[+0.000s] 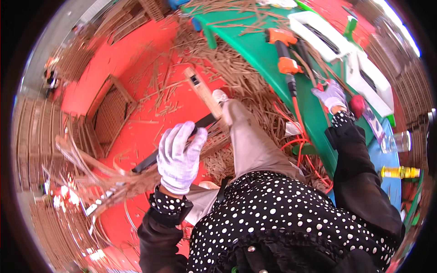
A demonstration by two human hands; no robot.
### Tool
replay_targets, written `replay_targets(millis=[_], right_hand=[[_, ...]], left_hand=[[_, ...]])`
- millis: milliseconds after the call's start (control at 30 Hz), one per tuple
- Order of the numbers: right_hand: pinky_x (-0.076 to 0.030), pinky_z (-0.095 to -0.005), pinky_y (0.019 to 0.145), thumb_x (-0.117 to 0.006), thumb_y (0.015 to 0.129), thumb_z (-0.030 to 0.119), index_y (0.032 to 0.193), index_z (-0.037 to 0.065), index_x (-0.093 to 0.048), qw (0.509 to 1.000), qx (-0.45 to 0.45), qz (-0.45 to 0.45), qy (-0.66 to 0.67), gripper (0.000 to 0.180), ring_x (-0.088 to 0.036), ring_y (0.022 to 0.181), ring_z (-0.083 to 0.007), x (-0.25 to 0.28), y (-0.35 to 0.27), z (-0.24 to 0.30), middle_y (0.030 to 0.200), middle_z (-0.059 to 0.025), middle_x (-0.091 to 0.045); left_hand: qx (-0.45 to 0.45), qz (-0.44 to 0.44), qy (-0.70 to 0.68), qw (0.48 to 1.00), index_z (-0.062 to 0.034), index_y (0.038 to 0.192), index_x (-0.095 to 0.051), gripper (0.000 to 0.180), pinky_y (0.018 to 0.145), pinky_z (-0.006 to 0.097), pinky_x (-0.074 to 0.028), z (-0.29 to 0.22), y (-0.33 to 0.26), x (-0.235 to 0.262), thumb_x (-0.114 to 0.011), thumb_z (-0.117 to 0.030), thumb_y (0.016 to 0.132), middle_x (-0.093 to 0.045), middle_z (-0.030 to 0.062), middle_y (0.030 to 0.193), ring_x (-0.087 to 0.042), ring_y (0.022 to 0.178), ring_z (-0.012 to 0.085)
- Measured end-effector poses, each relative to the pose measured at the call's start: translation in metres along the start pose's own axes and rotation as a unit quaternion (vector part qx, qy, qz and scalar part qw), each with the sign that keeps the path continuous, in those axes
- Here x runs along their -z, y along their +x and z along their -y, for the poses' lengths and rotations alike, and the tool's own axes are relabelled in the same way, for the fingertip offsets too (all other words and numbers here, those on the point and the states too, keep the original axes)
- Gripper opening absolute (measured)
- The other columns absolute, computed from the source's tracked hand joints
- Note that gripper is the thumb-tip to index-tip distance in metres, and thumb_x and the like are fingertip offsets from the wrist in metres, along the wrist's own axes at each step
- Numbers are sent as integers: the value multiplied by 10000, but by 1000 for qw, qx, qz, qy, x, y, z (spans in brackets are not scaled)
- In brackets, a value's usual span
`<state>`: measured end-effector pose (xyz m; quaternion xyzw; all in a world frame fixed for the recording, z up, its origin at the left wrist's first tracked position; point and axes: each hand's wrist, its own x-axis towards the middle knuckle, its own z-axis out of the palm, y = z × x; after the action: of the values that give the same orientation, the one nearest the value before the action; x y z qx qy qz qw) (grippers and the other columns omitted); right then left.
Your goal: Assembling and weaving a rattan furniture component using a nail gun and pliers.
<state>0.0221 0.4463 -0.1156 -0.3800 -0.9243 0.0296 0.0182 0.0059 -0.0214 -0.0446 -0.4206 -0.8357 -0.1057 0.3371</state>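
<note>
Right hand (pixel 331 94): gloved, reaching over the green surface (pixel 321 125), fingers bent at a red-handled tool (pixel 321 85); how firmly they close on it cannot be told. The tool lies at the fingertips, ahead and slightly left of the palm; its full long axis is hidden. The right hand is clearly nearer to it. Left hand (pixel 179 159): gloved, half open, thumb apart from curved fingers, in front of a dark bar (pixel 205 121) slanting from near left to far right; contact is unclear.
</note>
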Motion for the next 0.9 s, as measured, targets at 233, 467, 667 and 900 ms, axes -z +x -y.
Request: replay_targets(millis=[233,467,667,900], right_hand=[[-474,-416,800,-607,750,228,1084,40,-469,997,42,20,69,407,-597,920,-358,8,-13,23,940,-212,-616],[-517,-349,593,-587,721,103,1042,27,-504,908,46,1,417,339,-600,637,-241,15,-21,29,744,-125,-586],[-510,-329,468,-609,742,59,957,22,-512,662,115,207,711,238,-526,500,-143,34,-65,87,633,-31,-510],[-514,-325,435,-587,738,57,1088,33,-485,591,164,376,695,366,-544,503,-138,76,-105,100,662,-46,-533]], left_hand=[[27,17,23,999,-40,879,-595,155,870,422,-423,-28,15,-16,-655,-59,737,-525,56,1120,-515,1024,261],[5,2,52,999,-74,1040,-556,223,912,442,-390,-31,4,-33,-586,-91,821,-510,84,1180,-503,1068,271],[107,-22,-31,994,-47,786,-629,120,943,398,-339,-59,22,-30,-613,-165,780,-542,57,1165,-491,1095,282],[131,29,-117,984,-42,941,-624,170,933,411,-400,-42,13,-6,-620,-130,795,-565,111,1148,-547,1050,276]])
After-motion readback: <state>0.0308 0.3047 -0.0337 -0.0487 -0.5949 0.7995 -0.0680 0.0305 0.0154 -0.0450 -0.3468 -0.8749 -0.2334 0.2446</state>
